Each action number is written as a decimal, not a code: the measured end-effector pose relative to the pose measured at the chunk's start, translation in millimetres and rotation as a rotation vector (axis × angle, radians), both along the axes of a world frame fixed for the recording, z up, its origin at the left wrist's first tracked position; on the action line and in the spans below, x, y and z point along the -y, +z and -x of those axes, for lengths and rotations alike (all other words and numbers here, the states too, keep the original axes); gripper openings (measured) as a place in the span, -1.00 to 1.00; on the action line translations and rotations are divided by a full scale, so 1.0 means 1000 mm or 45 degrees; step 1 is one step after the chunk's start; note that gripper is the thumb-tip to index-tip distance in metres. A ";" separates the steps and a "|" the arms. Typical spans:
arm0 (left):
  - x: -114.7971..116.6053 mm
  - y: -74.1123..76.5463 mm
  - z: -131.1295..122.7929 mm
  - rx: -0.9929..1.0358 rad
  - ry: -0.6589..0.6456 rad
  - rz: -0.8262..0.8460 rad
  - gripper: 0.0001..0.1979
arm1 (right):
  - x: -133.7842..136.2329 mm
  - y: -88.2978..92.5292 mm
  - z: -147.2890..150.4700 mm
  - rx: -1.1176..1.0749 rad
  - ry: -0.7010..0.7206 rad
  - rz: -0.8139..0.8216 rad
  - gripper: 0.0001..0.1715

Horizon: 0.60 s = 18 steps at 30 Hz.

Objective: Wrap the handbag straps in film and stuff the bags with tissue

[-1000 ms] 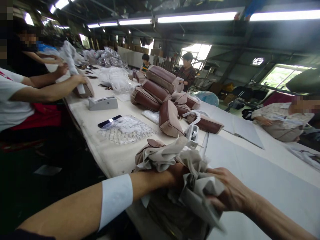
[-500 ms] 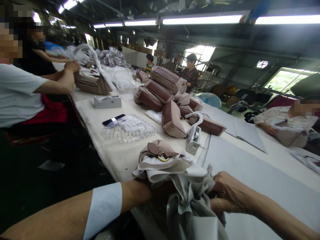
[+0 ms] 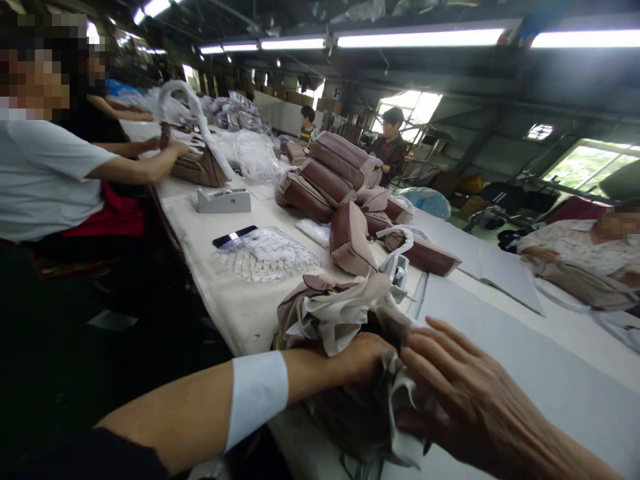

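Note:
A taupe handbag (image 3: 300, 310) stuffed with crumpled grey-white paper (image 3: 340, 313) lies at the near edge of the long white table (image 3: 240, 300). My left hand (image 3: 363, 360) is closed on the paper at the bag's mouth, a white band round that wrist. My right hand (image 3: 450, 393) lies on the paper with its fingers stretched out and together, pressing it down.
A tape dispenser (image 3: 397, 270) stands just beyond the bag. A heap of maroon bags (image 3: 340, 193), a clear plastic packet (image 3: 267, 253), a phone (image 3: 234, 236) and another dispenser (image 3: 223, 199) lie farther along. People work at the left side (image 3: 55, 173) and at the right (image 3: 580, 253).
My right hand has let go of the paper and flattened out on top of it. The paper has been pushed back up into the bag, hiding its ring and strap.

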State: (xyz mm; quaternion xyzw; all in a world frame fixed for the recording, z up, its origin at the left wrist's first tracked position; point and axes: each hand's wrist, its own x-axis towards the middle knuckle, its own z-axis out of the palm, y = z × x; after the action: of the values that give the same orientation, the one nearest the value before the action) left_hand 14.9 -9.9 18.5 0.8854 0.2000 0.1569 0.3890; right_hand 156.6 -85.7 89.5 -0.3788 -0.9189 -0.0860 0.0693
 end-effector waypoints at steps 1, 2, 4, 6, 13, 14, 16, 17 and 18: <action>0.008 0.011 0.013 -0.055 -0.001 -0.062 -0.90 | 0.004 -0.003 -0.004 -0.015 0.003 0.055 -0.65; 0.017 0.023 0.031 -0.092 0.006 -0.129 -0.80 | 0.008 -0.007 -0.008 -0.029 -0.002 0.123 -0.65; 0.032 0.044 0.082 -0.203 -0.054 -0.316 -0.75 | 0.012 -0.015 -0.018 -0.073 -0.020 0.209 -0.59; 0.037 0.058 0.135 -0.071 -0.105 -0.582 -0.74 | 0.011 -0.019 -0.025 -0.131 -0.015 0.235 -0.49; -0.021 0.025 0.151 -0.209 0.065 -1.127 -0.18 | -0.002 -0.011 -0.006 -0.179 -0.013 0.394 -0.15; -0.027 0.020 0.134 -0.185 0.011 -1.203 -0.32 | -0.002 -0.011 -0.003 -0.160 -0.012 0.388 -0.15; -0.034 0.017 0.103 -0.128 -0.138 -1.371 -0.72 | -0.001 -0.011 0.002 -0.104 0.001 0.379 -0.18; -0.036 0.018 0.091 -0.124 -0.222 -1.423 -0.82 | 0.000 -0.012 0.002 -0.067 0.000 0.385 -0.20; -0.037 0.019 0.082 -0.150 -0.299 -1.441 -0.82 | 0.001 -0.013 0.002 -0.025 -0.012 0.400 -0.22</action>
State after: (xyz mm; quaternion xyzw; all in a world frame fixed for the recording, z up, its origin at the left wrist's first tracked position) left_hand -67.0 27.3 37.8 0.9791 0.0066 0.1456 -0.1418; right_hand 154.7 -86.4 76.6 -0.3901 -0.9185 0.0622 0.0176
